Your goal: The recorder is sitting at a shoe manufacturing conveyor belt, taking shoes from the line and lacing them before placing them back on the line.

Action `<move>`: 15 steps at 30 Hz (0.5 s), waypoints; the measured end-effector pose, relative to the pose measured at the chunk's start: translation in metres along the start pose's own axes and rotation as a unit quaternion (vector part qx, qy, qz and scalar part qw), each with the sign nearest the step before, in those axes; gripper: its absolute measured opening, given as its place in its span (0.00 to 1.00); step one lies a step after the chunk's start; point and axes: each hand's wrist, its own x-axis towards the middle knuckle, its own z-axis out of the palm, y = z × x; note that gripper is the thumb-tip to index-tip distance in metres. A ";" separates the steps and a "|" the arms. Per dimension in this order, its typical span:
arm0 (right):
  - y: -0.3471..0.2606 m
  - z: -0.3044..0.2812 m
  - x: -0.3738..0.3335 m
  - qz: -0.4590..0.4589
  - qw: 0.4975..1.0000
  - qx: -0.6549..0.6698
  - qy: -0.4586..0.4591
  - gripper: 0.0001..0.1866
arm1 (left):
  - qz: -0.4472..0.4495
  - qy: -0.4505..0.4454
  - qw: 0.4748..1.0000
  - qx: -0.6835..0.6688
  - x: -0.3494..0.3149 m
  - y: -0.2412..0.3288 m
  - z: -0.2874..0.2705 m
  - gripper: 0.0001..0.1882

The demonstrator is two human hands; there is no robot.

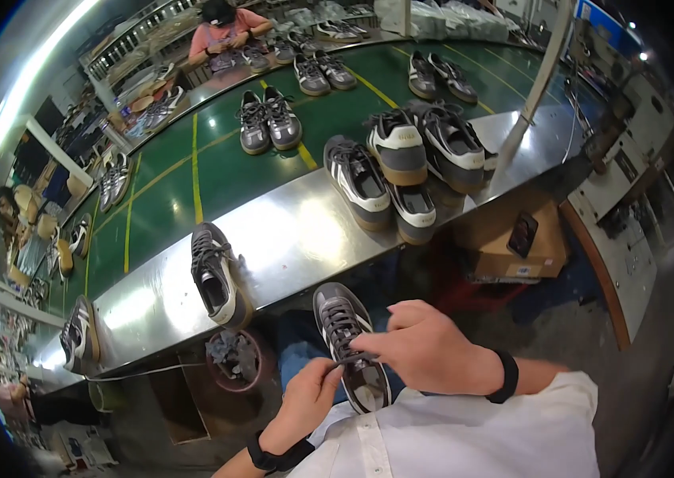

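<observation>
A dark grey sneaker (334,307) with white side stripes rests on my lap, its toe pointing away from me. My left hand (303,405) pinches a dark shoelace (358,360) at the near end of the lacing. From the other side, my right hand (431,350) reaches over the shoe, with thumb and fingers closed on the lace near the tongue. The curled fingers of that hand partly cover the shoe's right side. On the metal ledge ahead, a matching sneaker (217,275) stands alone.
A metal ledge (289,231) borders a green conveyor belt (166,203) with yellow lines and pairs of sneakers. Several sneakers are piled (397,151) at right. A waste bin (229,374) and a cardboard box (544,247) with a phone stand below. Across the belt, a person (229,36) handles shoes.
</observation>
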 end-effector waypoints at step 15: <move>0.020 0.087 0.044 0.214 0.922 0.318 0.045 0.38 | 0.014 0.224 0.963 0.147 0.052 -0.020 -0.061 0.21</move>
